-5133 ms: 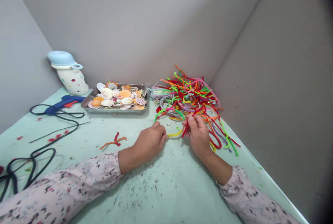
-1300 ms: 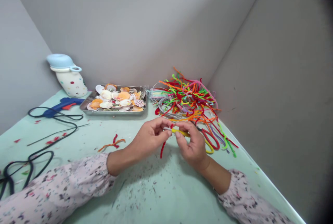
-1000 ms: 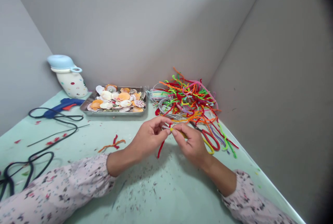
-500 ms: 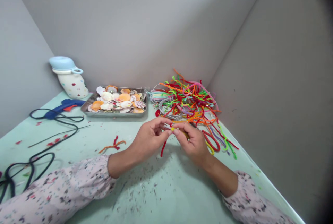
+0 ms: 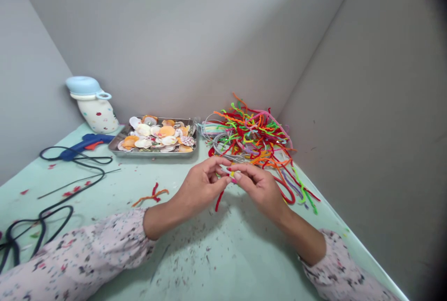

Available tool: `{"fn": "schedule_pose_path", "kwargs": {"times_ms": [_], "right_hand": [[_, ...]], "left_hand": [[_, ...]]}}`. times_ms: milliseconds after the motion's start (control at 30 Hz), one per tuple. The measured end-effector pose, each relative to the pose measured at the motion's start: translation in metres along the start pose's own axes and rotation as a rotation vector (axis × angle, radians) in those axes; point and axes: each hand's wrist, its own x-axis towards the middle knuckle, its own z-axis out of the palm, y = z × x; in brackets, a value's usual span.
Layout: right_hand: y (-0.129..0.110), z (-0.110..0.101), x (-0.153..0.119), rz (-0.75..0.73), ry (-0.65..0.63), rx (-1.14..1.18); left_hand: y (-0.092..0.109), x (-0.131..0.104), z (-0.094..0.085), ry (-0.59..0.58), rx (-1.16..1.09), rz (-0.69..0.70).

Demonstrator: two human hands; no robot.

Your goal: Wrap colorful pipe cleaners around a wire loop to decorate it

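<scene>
Over the middle of the table, my left hand pinches a small white piece between thumb and fingers; its kind is too small to make out. My right hand meets it from the other side, with thumb and forefinger closed on a yellow pipe cleaner at the white piece. Most of the yellow strand is hidden by the fingers. Below the left fingertips shows a red pipe cleaner; whether it hangs or lies on the table I cannot tell.
Shells fill a metal tray. To its right lies a tangled heap of coloured pipe cleaners. A blue glue gun with a dark cord, a white bottle and an orange-red twisted piece are at left. Grey walls enclose the table.
My right hand has turned slightly, and its thumb has shifted against the white piece. The yellow loop seen beside that hand earlier no longer shows. My left hand has hardly moved.
</scene>
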Motion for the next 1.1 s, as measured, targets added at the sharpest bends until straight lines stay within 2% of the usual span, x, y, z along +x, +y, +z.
{"fn": "schedule_pose_path", "kwargs": {"times_ms": [433,667,933,1100], "right_hand": [[-0.0037,-0.0002,-0.0018,-0.119,0.039,-0.168],[-0.0056,-0.0004,-0.0016,-0.16,0.041,-0.216],[-0.0038,-0.0014,-0.0018,-0.087,0.022,-0.183],[-0.004,-0.0018,-0.0002,-0.077,0.025,-0.129]], "left_hand": [[0.0073,0.0004,-0.0018,-0.021,-0.176,-0.148],[0.0074,0.0008,-0.0009,-0.026,-0.154,-0.152],[0.007,0.0019,-0.0048,-0.039,-0.055,-0.114],[0.0061,0.0029,-0.0037,-0.012,-0.108,-0.138]]}}
